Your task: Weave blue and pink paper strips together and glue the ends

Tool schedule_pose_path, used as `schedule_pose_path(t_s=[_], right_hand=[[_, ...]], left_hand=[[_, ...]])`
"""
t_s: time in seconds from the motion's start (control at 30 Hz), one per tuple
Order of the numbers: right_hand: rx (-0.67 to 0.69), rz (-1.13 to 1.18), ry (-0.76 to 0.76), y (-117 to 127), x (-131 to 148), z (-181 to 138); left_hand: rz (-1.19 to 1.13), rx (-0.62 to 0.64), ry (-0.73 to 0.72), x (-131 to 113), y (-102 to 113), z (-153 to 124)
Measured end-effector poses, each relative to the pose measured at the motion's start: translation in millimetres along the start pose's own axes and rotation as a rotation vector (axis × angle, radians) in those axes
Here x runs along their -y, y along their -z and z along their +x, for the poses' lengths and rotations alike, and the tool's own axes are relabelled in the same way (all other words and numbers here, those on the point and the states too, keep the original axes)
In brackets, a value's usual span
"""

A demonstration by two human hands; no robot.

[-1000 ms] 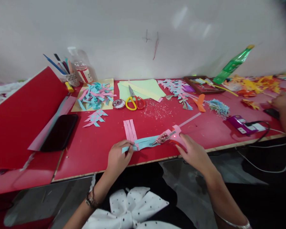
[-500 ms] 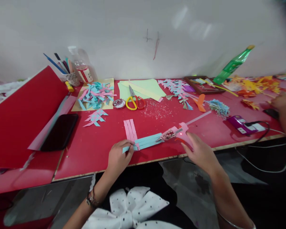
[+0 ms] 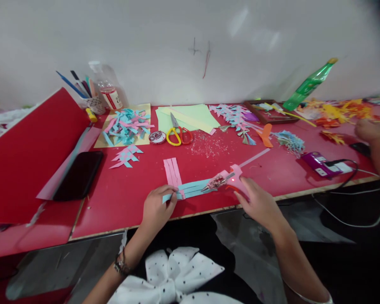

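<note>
Glue gun (image 3: pixel 236 180) at the blue strips (image 3: pixel 193 188), near the desk's (image 3: pixel 117 198) front edge.
From my end, I have the right hand (image 3: pixel 260 206) wrapped around the gun's handle, nozzle over the strips; I can't tell whether it touches. My left hand (image 3: pixel 159 207) pinches their left end, beside the crossing pink strips (image 3: pixel 172 171). Scissors (image 3: pixel 178 127) lie farther back.

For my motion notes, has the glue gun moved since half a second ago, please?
Yes: against the scissors, the glue gun has shifted left, toward the left hand.
</note>
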State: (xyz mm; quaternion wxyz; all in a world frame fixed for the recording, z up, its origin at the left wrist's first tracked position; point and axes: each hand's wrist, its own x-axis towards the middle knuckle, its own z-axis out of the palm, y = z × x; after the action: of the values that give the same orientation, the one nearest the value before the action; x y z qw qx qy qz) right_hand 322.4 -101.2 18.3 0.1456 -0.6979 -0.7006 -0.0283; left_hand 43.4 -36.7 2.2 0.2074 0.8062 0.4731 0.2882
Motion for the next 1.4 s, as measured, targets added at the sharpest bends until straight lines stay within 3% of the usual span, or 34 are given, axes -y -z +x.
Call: schedule_pose_path(t_s=[0.27, 0.67, 1.1, 1.27, 1.4], right_hand=[[0.024, 0.016, -0.001, -8, -2, 1], [0.003, -0.072, -0.046, 1, -28, -10], [-0.059, -0.09, -0.109, 13, -37, -10], [-0.077, -0.079, -0.157, 21, -43, 5], [-0.101, -0.045, -0.183, 14, -46, 39]], left_hand=[[0.003, 0.006, 0.003, 1, 0, 0], [0.016, -0.002, 0.003, 0, 1, 0], [0.007, 0.0, 0.005, -2, 1, 0], [0.012, 0.0, 0.006, -1, 1, -1], [0.02, 0.009, -0.015, 0, 1, -1]])
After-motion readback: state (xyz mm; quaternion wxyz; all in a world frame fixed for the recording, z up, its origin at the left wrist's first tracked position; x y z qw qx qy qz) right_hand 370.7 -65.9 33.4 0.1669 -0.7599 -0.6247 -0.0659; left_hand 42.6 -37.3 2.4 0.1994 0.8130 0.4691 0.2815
